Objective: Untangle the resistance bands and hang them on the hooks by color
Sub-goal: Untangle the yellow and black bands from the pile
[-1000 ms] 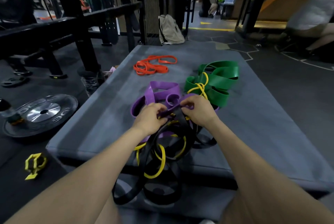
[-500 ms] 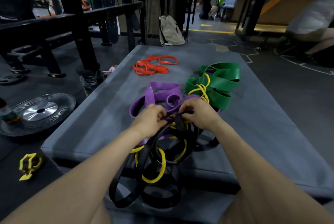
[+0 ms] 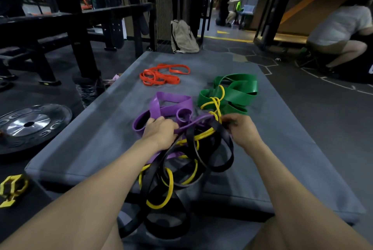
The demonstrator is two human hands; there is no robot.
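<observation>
On a grey gym mat, the left hand grips a purple band and the right hand pinches a black band, untangling under way; freeing the yellow band likely comes next.

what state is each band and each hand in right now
orange bands: separate pile, lying on mat, untangled from the rest
green band: folded on mat, yellow band looped through
yellow band: knotted with green, black
purple band: partly tangled
black bands: tangled
left hand: gripping purple
right hand: gripping black
</observation>
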